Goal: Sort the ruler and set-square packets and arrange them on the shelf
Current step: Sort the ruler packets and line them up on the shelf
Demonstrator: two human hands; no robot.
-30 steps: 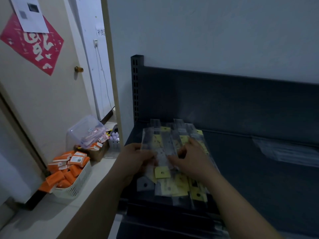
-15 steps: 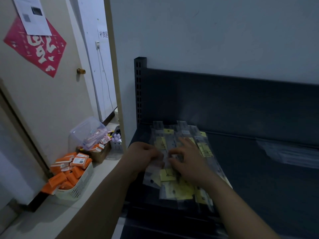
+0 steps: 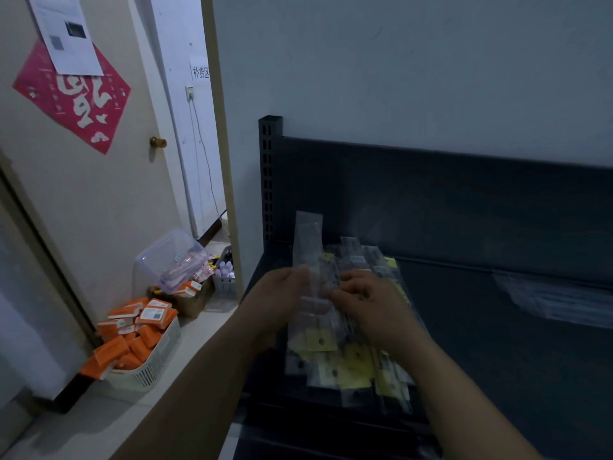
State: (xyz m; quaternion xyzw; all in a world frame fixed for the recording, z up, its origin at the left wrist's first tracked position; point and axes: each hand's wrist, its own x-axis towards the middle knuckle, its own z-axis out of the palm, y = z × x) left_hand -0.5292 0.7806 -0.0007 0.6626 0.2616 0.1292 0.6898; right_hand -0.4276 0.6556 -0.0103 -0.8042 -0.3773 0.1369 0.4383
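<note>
A spread pile of clear ruler and set-square packets (image 3: 345, 370) with yellow header cards lies on the left part of the dark shelf (image 3: 497, 343). One clear packet (image 3: 308, 240) is raised upright above the pile, its top end near the shelf's back panel. My left hand (image 3: 282, 303) grips this packet at its left edge. My right hand (image 3: 368, 300) rests on the pile just to the right, fingers curled and pinching at the packets. Another clear packet stack (image 3: 557, 300) lies at the shelf's right.
A perforated shelf upright (image 3: 269, 174) stands at the back left. Left of the shelf, a white basket (image 3: 149, 370) holds orange boxes on a pale ledge. A clear plastic tub (image 3: 169, 257) sits behind it. A door with a knob (image 3: 158, 141) is farther left.
My left hand has lifted one clear packet out of the pile so it now stands upright. My right hand stayed on the pile, shifting slightly right.
</note>
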